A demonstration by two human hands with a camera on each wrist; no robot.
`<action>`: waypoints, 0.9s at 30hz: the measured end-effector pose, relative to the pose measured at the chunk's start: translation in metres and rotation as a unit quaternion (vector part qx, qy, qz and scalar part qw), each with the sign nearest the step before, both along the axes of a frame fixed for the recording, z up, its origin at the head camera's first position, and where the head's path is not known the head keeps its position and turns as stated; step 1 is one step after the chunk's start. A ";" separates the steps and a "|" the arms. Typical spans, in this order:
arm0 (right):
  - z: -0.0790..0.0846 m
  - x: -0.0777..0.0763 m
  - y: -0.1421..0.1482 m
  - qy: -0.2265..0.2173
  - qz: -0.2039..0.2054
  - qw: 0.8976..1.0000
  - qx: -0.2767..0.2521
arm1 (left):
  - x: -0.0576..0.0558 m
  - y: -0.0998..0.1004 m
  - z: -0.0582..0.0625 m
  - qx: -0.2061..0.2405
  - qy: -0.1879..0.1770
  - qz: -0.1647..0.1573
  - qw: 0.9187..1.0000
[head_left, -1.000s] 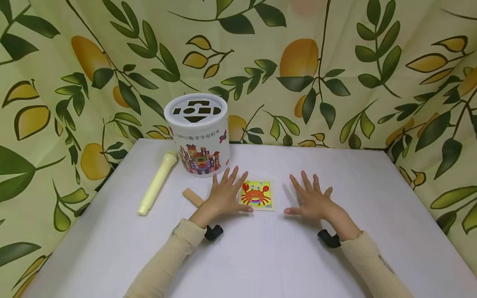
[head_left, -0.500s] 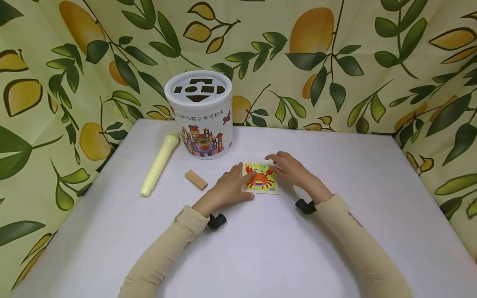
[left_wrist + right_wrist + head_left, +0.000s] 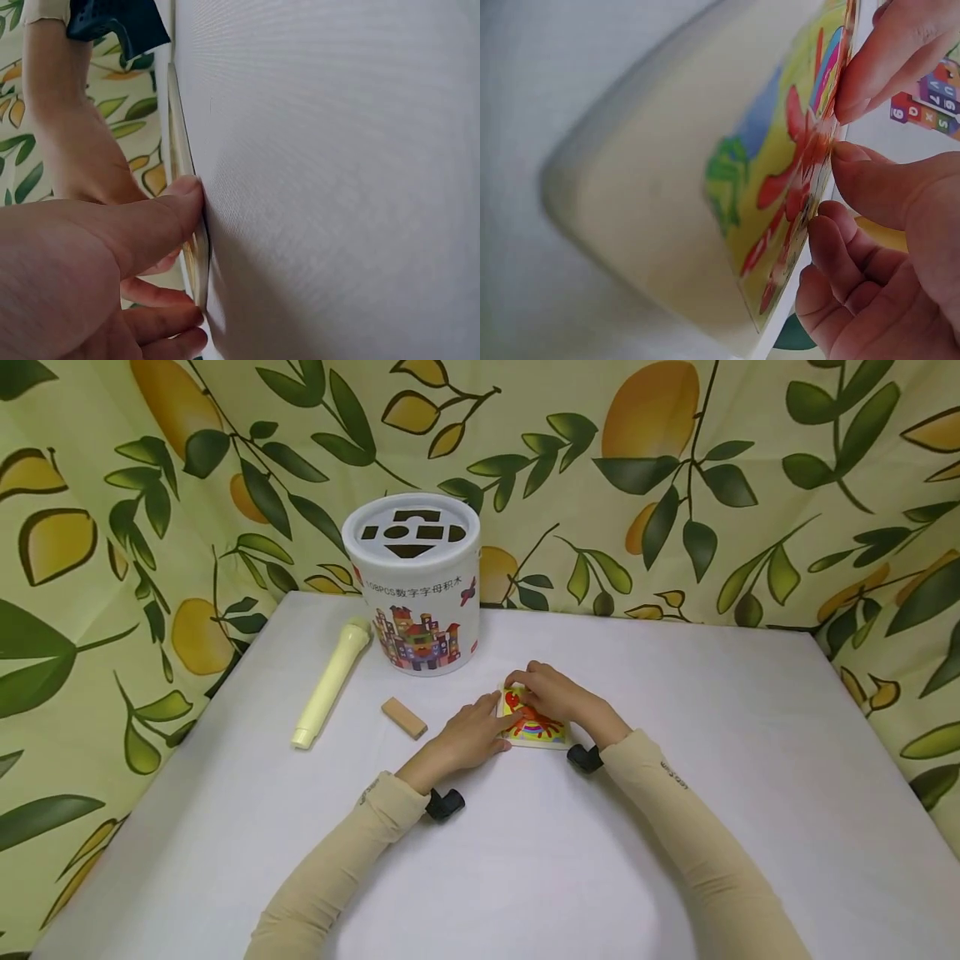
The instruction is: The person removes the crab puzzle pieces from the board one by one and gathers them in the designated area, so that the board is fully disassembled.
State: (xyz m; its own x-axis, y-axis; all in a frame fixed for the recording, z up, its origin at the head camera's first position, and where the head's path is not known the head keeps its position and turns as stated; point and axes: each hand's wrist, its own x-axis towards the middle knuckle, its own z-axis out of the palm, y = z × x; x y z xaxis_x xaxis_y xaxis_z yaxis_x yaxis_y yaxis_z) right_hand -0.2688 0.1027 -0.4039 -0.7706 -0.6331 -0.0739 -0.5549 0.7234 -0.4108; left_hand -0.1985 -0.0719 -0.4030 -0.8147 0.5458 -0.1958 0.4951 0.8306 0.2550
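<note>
A small cream-framed crab picture puzzle (image 3: 542,732) lies on the white table, with a yellow, red and rainbow picture on it. My left hand (image 3: 467,739) holds its left side; in the left wrist view the thumb presses the board's edge (image 3: 180,135) and other fingers touch farther along. From the right, my right hand (image 3: 561,695) reaches over the picture and covers its upper right part. Its thumb and curled fingers touch the picture, as the right wrist view shows on the puzzle's surface (image 3: 780,180). Thin seam lines cross the picture there.
A wooden block (image 3: 404,718) lies left of my left hand. Behind it stands a white bucket (image 3: 420,585) with shaped holes in its lid. A pale yellow microphone-shaped stick (image 3: 330,685) lies farther left. A leaf-patterned curtain (image 3: 570,493) rises behind the table.
Both hands were spread, the right one apart from the puzzle. The left has settled on its left edge, and the right has moved left onto the picture. The view has shifted slightly.
</note>
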 end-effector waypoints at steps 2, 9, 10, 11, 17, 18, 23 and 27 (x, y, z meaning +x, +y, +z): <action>0.001 -0.001 0.000 -0.002 0.002 1.000 0.003 | 0.000 0.000 0.000 0.005 -0.003 0.001 1.000; 0.001 -0.004 0.000 -0.022 0.003 1.000 0.020 | -0.002 -0.002 -0.002 0.020 -0.002 0.006 1.000; 0.002 -0.004 0.001 -0.027 0.000 0.999 0.021 | -0.003 -0.002 -0.002 0.028 0.002 0.007 1.000; 0.002 -0.005 0.001 -0.031 -0.002 0.999 0.022 | -0.003 -0.003 -0.002 0.038 0.005 0.008 0.999; 0.002 -0.007 0.001 -0.042 0.008 0.999 0.019 | -0.005 -0.006 -0.005 0.087 0.009 0.016 0.996; 0.002 -0.007 0.001 -0.043 0.011 0.999 0.017 | -0.005 -0.006 -0.005 0.089 0.007 0.018 0.996; 0.002 -0.010 0.000 -0.048 0.018 0.999 0.016 | -0.006 -0.005 -0.007 0.092 0.002 0.024 0.995; -0.001 -0.011 0.001 -0.053 0.020 0.998 0.006 | -0.004 -0.005 -0.006 0.095 0.001 0.025 0.995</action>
